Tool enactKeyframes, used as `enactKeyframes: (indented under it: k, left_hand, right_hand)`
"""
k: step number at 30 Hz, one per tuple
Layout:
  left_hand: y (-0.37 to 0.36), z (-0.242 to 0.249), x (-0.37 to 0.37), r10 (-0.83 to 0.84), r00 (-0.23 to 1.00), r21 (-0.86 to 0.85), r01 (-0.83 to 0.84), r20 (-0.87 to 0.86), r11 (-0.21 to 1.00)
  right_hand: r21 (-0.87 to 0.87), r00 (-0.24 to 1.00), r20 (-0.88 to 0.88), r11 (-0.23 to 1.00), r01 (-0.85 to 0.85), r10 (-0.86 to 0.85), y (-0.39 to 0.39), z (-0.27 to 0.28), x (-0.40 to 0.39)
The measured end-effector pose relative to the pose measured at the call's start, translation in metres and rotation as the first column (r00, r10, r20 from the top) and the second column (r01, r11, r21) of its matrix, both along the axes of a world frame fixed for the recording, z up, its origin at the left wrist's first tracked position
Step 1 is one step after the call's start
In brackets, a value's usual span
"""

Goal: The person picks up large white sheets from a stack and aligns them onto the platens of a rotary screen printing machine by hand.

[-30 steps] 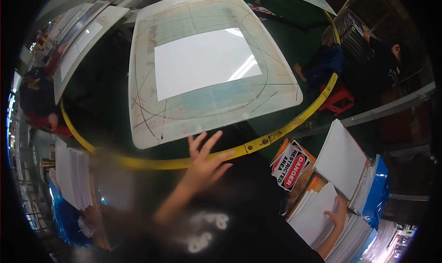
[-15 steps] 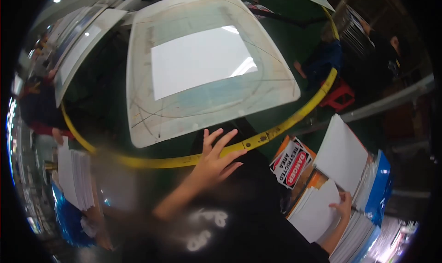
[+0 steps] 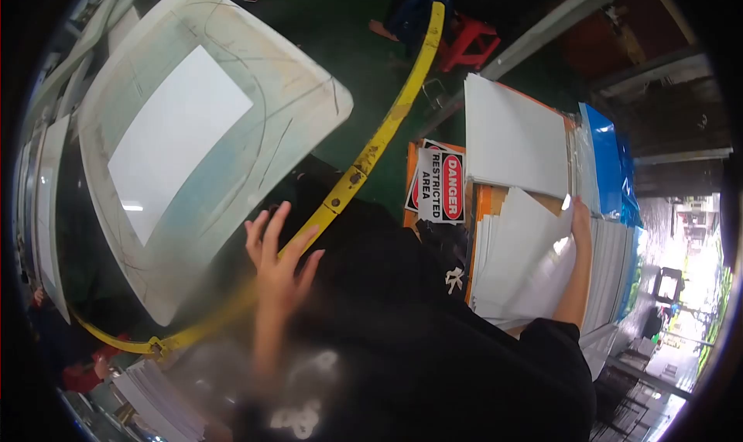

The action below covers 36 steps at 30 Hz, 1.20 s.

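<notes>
A white sheet (image 3: 182,136) lies on the pale, translucent platen (image 3: 309,94) at the upper left. My left hand (image 3: 280,260) is beside the yellow curved rail (image 3: 387,128), fingers spread and nothing in them. On the right, my right hand (image 3: 579,219) has its fingers at the upper right edge of a white sheet (image 3: 526,248) on a paper stack; its fingertips look pressed onto that sheet. Another white stack (image 3: 515,136) lies just above. Signs reading DANGER RESTRICTED AREA (image 3: 443,185) lie left of the stacks.
A red stool (image 3: 470,41) stands beyond the rail, near a person's dark blue clothing (image 3: 414,8). Blue plastic wrap (image 3: 607,159) is at the right of the stacks. More stacked sheets (image 3: 155,399) are at the lower left, near another person's red sleeve (image 3: 81,378).
The view has turned right, so the platen now appears farther left. My right hand has moved up to the sheet's upper edge. My left hand still has its fingers spread.
</notes>
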<state>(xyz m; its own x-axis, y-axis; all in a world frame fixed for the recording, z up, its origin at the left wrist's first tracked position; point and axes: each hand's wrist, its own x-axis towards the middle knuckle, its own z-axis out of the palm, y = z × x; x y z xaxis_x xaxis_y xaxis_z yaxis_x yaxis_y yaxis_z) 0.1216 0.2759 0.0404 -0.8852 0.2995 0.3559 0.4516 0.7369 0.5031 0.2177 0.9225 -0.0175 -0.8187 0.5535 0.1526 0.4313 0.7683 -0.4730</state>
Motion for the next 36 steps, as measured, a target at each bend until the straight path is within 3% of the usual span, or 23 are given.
enactKeyframes:
  k: [3,7,9,10,11,14,15,17,19,22,23,25,26,27,29,31,33,34,35,36]
  left_hand:
    - [0.004,0.006,-0.006,-0.168,0.981,0.062,0.163,0.101,0.985]
    - [0.021,0.013,-0.012,-0.524,0.757,0.446,0.342,0.39,0.827]
    - [0.035,0.019,-0.016,-0.641,0.605,0.635,0.272,0.472,0.723]
    - [0.041,0.021,-0.018,-0.703,0.519,0.718,0.22,0.487,0.66]
    - [0.046,0.01,-0.021,-0.76,0.477,0.741,0.284,0.441,0.608]
    - [0.057,0.022,-0.024,-0.815,0.37,0.762,0.32,0.447,0.563]
    - [0.058,0.036,-0.02,-0.831,0.414,0.822,0.271,0.37,0.501]
    - [0.064,0.04,-0.008,-0.734,0.463,0.821,0.022,0.498,0.571]
    - [0.068,0.032,-0.005,-0.606,0.636,0.809,-0.052,0.479,0.585]
    - [0.061,0.031,-0.009,-0.459,0.76,0.804,-0.137,0.46,0.579]
    - [0.058,0.031,-0.01,-0.41,0.789,0.801,-0.166,0.458,0.576]
    - [0.042,0.028,-0.016,-0.322,0.828,0.763,-0.182,0.459,0.62]
    - [0.032,0.034,-0.02,-0.29,0.81,0.751,-0.255,0.51,0.609]
    - [0.026,0.026,-0.021,-0.196,0.888,0.803,-0.257,0.416,0.538]
    - [0.007,0.027,-0.026,-0.341,0.779,0.85,-0.489,0.526,0.194]
    - [-0.017,0.002,-0.035,-0.257,0.8,0.839,-0.494,0.542,0.229]
    - [-0.033,0.007,-0.044,-0.23,0.868,0.886,-0.462,0.44,-0.048]
    - [-0.046,0.013,-0.048,-0.236,0.871,0.891,-0.452,0.43,-0.046]
    - [-0.061,0.017,-0.052,-0.241,0.874,0.895,-0.443,0.422,-0.041]
    - [-0.073,0.017,-0.054,-0.086,0.917,0.914,-0.373,0.389,0.158]
  right_hand:
    - [-0.224,0.997,0.076,0.974,0.032,-0.015,-0.043,0.061,-0.042]
    - [0.141,0.963,-0.087,0.96,-0.242,0.256,-0.153,0.132,-0.131]
    - [0.275,0.896,-0.183,0.896,-0.348,0.404,-0.222,0.16,-0.172]
    - [0.285,0.894,-0.116,0.877,-0.388,0.433,-0.253,0.173,-0.184]
    - [0.294,0.888,-0.049,0.856,-0.424,0.457,-0.282,0.185,-0.194]
    - [0.415,0.799,-0.117,0.76,-0.5,0.59,-0.352,0.209,-0.214]
    - [0.404,0.778,-0.17,0.763,-0.504,0.604,-0.365,0.212,-0.22]
    - [0.374,0.733,-0.266,0.768,-0.521,0.626,-0.386,0.215,-0.231]
    - [0.243,0.674,-0.403,0.783,-0.573,0.619,-0.394,0.211,-0.238]
    - [0.108,0.571,-0.4,0.656,-0.747,0.717,-0.385,0.216,-0.235]
    - [0.179,0.534,-0.319,0.603,-0.777,0.783,-0.379,0.222,-0.232]
    - [0.425,0.582,-0.267,0.636,-0.644,0.768,-0.367,0.212,-0.229]
    - [0.465,0.651,-0.248,0.677,-0.57,0.718,-0.36,0.208,-0.223]
    - [0.505,0.712,-0.232,0.708,-0.493,0.662,-0.353,0.202,-0.216]
    - [0.346,0.866,-0.196,0.859,-0.377,0.459,-0.33,0.18,-0.204]
    - [0.033,0.906,-0.036,0.907,-0.421,0.422,-0.294,0.141,-0.196]
    - [-0.372,0.908,0.188,0.883,-0.287,0.375,-0.3,0.13,-0.206]
    - [-0.443,0.884,0.07,0.808,-0.388,0.462,-0.314,0.124,-0.213]
    - [-0.331,0.888,0.046,0.846,-0.418,0.457,-0.322,0.115,-0.226]
    - [-0.216,0.891,0.02,0.872,-0.44,0.454,-0.331,0.101,-0.238]
